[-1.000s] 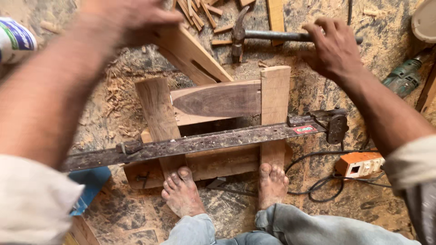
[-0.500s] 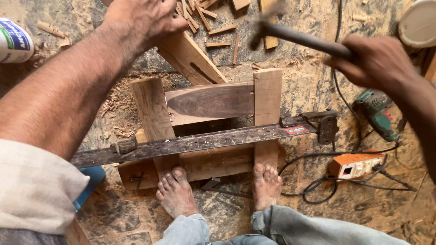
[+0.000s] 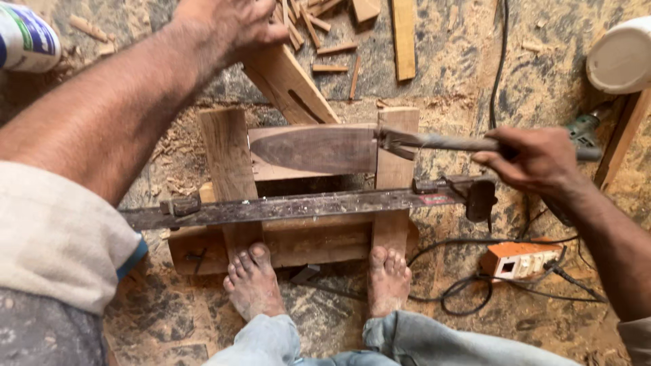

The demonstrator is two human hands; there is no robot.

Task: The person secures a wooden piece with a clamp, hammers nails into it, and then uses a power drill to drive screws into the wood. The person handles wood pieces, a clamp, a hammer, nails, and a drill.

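A hammer (image 3: pixel 434 141) lies level across the right upright (image 3: pixel 393 176) of a wooden frame (image 3: pixel 298 240) on the workshop floor, its metal head against a dark, leaf-shaped board (image 3: pixel 315 149) wedged between the frame's two uprights. The right hand (image 3: pixel 536 159) holds the hammer's handle, fingers closed around the shaft at the end far from the head. The tool looks heavy at the head, rigid and worn, best gripped well back on the handle. The left hand (image 3: pixel 230 27) is clamped over the top of a slanted wooden piece (image 3: pixel 291 85) that leans in from behind the frame; its fingers wrap the end of the wood. One long bar clamp (image 3: pixel 305 205) runs across the frame's front, its screw end past the right upright. Two bare feet (image 3: pixel 254 281) press on the frame's lower rail. To the frame's right lie one orange power strip (image 3: pixel 519 261) with black cable and one green drill (image 3: pixel 583 129), partly hidden by the hand. Beyond the frame, offcuts (image 3: pixel 325 27) and shavings litter the floor; a white tub (image 3: pixel 620 54) sits at far right, a printed can (image 3: pixel 27 37) at far left.
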